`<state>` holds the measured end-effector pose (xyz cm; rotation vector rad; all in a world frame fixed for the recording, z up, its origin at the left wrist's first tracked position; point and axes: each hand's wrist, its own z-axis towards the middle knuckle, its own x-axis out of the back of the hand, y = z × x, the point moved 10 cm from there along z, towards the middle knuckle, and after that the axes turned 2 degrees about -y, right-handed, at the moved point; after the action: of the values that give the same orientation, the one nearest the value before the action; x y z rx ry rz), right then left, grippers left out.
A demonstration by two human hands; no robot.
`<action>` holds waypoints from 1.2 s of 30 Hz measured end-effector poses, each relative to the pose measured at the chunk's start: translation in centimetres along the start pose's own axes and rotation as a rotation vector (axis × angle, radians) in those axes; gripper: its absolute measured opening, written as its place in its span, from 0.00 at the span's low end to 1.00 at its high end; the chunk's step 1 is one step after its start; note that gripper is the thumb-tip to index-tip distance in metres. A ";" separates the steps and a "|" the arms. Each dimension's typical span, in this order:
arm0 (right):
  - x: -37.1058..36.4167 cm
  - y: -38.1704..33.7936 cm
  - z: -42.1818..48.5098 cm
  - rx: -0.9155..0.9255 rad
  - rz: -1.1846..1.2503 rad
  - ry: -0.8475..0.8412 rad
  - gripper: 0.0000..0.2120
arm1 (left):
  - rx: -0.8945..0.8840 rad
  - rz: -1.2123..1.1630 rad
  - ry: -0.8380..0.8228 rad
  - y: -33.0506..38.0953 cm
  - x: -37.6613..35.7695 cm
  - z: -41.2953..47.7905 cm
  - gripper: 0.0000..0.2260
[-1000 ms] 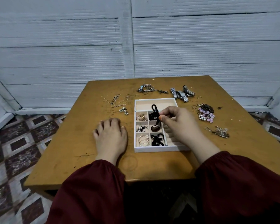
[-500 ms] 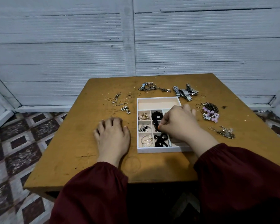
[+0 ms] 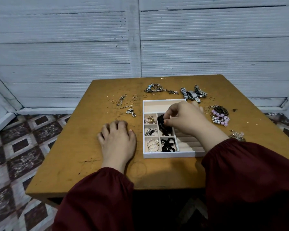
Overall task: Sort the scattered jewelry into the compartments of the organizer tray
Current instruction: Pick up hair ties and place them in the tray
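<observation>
left hand (image 3: 118, 140): flat on the ochre wooden table (image 3: 70, 147), fingers relaxed, holding nothing
white compartmented organizer tray (image 3: 168, 155): just right of that hand
black beaded jewelry piece (image 3: 163, 129): in the tray's second column from the left
right hand (image 3: 185, 120): fingertips pinch the black piece
pink and pearl bead cluster (image 3: 220, 118): on the table, right of the tray

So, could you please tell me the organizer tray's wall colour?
Organizer tray walls are white, clearest in head view.

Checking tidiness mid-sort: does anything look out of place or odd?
Nothing looks spilled or damaged. Only unsorted pieces lie outside the organizer tray: watches beyond it, pink beads to its right, a pearl cluster to its left. The right hand pinches a black piece in a middle compartment.
</observation>
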<state>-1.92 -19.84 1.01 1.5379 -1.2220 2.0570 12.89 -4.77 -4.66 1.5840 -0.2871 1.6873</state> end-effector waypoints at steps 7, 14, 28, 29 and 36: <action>-1.4 -1.8 1.0 0.145 -0.057 0.009 0.10 | -0.002 0.009 0.008 0.1 0.1 0.0 0.16; -1.0 -1.3 1.2 0.159 -0.102 0.019 0.05 | -0.005 -0.002 0.015 0.2 0.1 0.1 0.16; -1.1 -1.1 0.1 0.185 -0.146 -0.027 0.04 | 0.003 -0.008 0.010 0.1 0.2 0.0 0.16; -1.1 -1.3 0.1 0.195 -0.161 -0.033 0.05 | 0.004 -0.007 0.009 0.1 0.2 0.0 0.16; -1.2 -1.9 -0.2 0.210 -0.184 -0.002 0.04 | 0.002 -0.010 0.009 0.1 0.1 0.0 0.16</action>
<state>-0.31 -18.26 0.75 1.6748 -0.8502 2.1149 12.84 -4.76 -4.52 1.5762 -0.2727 1.6870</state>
